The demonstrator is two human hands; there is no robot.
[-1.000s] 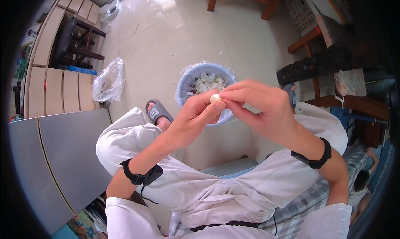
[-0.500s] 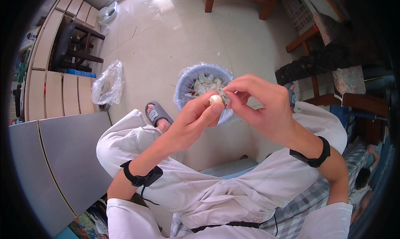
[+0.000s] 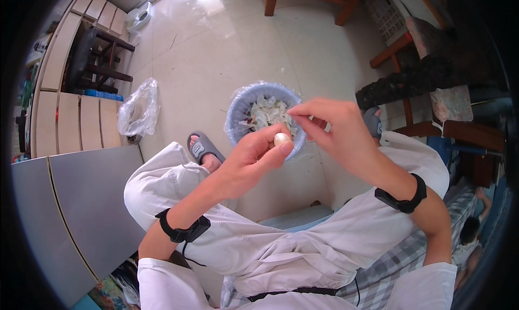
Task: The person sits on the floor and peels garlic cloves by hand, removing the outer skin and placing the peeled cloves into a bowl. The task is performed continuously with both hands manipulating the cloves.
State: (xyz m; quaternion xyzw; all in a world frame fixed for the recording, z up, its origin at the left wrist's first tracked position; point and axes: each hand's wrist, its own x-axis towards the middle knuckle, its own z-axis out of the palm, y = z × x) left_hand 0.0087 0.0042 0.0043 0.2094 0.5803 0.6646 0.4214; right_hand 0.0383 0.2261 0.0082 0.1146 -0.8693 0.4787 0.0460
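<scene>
Pinched between the thumb and fingers of my left hand (image 3: 254,157) is a pale, rounded garlic clove (image 3: 281,139), its lower part hidden by the fingers. My right hand (image 3: 338,129) is a little to the right and above it, apart from the clove. Its thumb and index finger are pressed together; whatever is between the tips is too small to name. Both hands are over the near side of a round blue bin (image 3: 233,107) with a clear plastic liner. Papery whitish peels (image 3: 268,109) lie inside it, with a few dark reddish bits among them.
A clear plastic bag (image 3: 139,112) lies on the floor by the slatted cabinet (image 3: 70,121) at left, near a dark stool (image 3: 108,61). Wooden furniture legs (image 3: 270,2) stand at the back. On the right are a black bundle (image 3: 405,83) and another person (image 3: 470,240).
My right hand has pulled away from the garlic clove, up and to the right. The left hand has barely shifted and still grips the clove.
</scene>
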